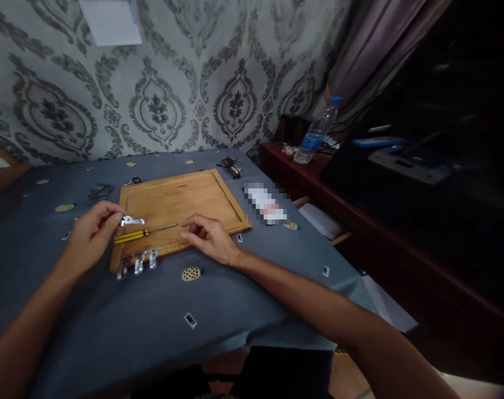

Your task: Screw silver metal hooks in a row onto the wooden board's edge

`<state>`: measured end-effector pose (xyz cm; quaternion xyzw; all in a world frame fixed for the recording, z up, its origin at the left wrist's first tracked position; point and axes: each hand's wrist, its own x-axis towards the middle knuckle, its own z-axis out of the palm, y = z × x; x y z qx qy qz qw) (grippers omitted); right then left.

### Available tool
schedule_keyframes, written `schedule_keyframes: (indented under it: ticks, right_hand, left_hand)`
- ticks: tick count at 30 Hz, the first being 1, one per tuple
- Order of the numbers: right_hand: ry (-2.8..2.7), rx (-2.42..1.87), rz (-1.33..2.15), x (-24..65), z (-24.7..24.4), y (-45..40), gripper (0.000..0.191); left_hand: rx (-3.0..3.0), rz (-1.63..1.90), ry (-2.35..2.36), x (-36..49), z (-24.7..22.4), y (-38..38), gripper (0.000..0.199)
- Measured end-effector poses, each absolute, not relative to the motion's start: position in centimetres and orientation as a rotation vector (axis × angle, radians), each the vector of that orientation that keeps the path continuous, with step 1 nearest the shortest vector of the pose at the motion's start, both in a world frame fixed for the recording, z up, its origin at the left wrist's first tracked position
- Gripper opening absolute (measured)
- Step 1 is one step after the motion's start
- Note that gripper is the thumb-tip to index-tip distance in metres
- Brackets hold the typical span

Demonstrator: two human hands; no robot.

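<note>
My left hand [96, 235] pinches a small shiny metal hook [132, 220] over the left part of a wooden board [181, 194]. My right hand [210, 238] is above the board's near edge, thumb and forefinger drawn together; anything between them is too small to make out. A screwdriver [142, 234] with a yellow and black handle lies on the board between my hands, its shaft pointing towards my right fingers. Along the near left edge of the board sit 3 more metal hooks [139, 262].
Dark hooks or similar pieces [100, 192] lie left of the board on the blue tablecloth [152, 321]. Keys [230, 166] rest behind it, and a blurred-out flat item [266, 204] lies to its right. A water bottle [317, 133] stands on the dark red furniture [272, 160].
</note>
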<state>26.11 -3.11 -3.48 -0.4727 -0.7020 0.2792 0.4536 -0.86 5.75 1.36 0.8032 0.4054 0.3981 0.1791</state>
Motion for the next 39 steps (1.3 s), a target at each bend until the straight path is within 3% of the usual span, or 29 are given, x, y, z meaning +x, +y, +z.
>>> schedule_keyframes:
  ticks: [5, 13, 24, 31, 39]
  right_hand:
    - [-1.758, -0.986, 0.665, 25.8, -2.9, -3.9, 0.040]
    - [-1.884, -0.821, 0.642, 25.6, -2.8, -3.8, 0.014]
    - [-1.792, -0.860, 0.732, 25.4, -2.3, -4.7, 0.025]
    - [-1.902, -0.786, 0.829, 25.4, -2.3, -4.4, 0.010]
    - [-1.860, -0.786, 0.972, 25.5, -2.4, -4.5, 0.017]
  left_hand:
    - [2.406, 1.009, 1.111, 1.6, 2.6, 2.2, 0.024]
    - [2.501, 0.949, 1.070, 2.1, 2.4, 1.3, 0.024]
    - [2.536, 0.940, 0.959, 3.4, 2.8, -0.4, 0.021]
    - [2.607, 0.961, 0.862, 3.4, 2.3, -0.8, 0.018]
    - [2.532, 0.991, 0.939, 3.3, 2.2, -0.9, 0.019]
